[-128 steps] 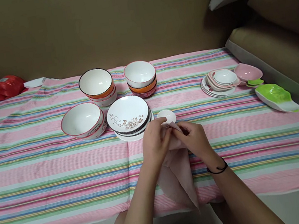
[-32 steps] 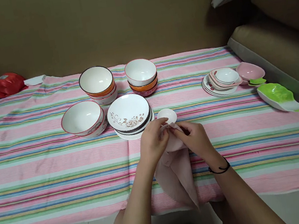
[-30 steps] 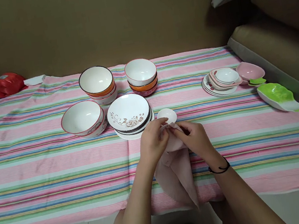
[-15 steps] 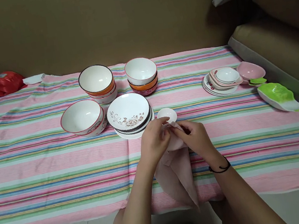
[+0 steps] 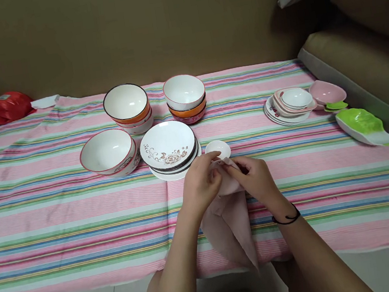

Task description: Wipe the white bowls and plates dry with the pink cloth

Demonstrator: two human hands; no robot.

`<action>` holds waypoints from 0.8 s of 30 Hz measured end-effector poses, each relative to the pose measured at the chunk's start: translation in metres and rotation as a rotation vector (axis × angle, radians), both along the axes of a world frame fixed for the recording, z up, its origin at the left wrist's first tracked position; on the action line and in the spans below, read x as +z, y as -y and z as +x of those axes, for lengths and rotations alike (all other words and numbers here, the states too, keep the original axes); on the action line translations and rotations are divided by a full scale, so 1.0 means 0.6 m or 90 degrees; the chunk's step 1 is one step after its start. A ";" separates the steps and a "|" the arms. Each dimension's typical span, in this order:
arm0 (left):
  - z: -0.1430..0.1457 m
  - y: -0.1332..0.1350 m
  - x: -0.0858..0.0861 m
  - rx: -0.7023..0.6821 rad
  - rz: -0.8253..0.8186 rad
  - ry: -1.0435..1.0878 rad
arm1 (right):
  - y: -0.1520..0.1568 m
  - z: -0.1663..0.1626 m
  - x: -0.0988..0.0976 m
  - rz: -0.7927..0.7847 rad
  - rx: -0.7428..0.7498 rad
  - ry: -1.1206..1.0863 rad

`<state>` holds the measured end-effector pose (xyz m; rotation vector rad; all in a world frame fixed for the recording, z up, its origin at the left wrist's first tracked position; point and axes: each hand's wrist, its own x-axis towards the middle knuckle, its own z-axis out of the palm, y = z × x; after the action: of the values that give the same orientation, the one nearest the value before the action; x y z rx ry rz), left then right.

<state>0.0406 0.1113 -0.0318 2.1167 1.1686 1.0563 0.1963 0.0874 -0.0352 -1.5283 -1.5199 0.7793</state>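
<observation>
A pale pink cloth [image 5: 229, 228] is gripped between my two hands, its loose end hanging down towards the front edge. The upper part bulges round; whether it wraps a dish, I cannot tell. My left hand [image 5: 200, 181] pinches the cloth's top left side, with the index finger reaching over its edge. On the other side my right hand [image 5: 256, 176] is closed on the cloth, thumb towards the middle. Just beyond my fingers sits a small white bowl [image 5: 217, 148], partly hidden by them. Left of it, a stack of plates [image 5: 168, 145] has a brown flower pattern on top.
Stacked bowls [image 5: 125, 102], more stacked bowls [image 5: 184, 91] and red-rimmed bowls [image 5: 107, 151] stand at the back and left. Small plates and bowls [image 5: 295, 99], a pink dish [image 5: 327, 92] and a green leaf-shaped dish [image 5: 361, 121] lie right. A red bag [image 5: 4, 108] rests far left.
Both hands keep their hold on the cloth, with only slight finger movement. The whole view has shifted very slightly.
</observation>
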 end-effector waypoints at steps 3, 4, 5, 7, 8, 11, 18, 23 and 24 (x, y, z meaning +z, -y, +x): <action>0.001 -0.002 -0.005 0.006 0.004 -0.009 | -0.001 0.001 -0.001 0.003 0.001 0.006; 0.001 -0.002 -0.007 0.010 0.004 -0.009 | -0.001 0.000 -0.002 0.003 0.002 0.006; 0.000 -0.003 -0.008 0.013 0.004 -0.007 | -0.001 0.000 -0.001 0.003 0.005 0.006; 0.000 -0.003 -0.010 0.018 0.006 -0.003 | -0.001 -0.001 0.000 0.003 0.006 0.005; -0.001 -0.003 -0.010 0.018 0.008 -0.001 | -0.001 -0.001 0.001 0.002 0.006 0.006; -0.002 -0.002 -0.007 0.012 0.004 0.003 | 0.000 -0.001 0.002 0.000 0.001 0.011; -0.001 0.000 -0.002 -0.016 0.007 -0.013 | -0.001 0.001 -0.004 0.015 0.004 0.012; -0.001 -0.003 -0.006 0.019 -0.022 0.018 | -0.001 -0.002 -0.004 0.007 0.018 -0.002; -0.001 -0.003 -0.006 0.021 -0.026 0.027 | -0.001 -0.002 -0.003 0.007 0.019 -0.002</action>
<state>0.0400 0.1131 -0.0355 2.0407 1.1983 1.0768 0.1951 0.0879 -0.0371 -1.4993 -1.5452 0.7878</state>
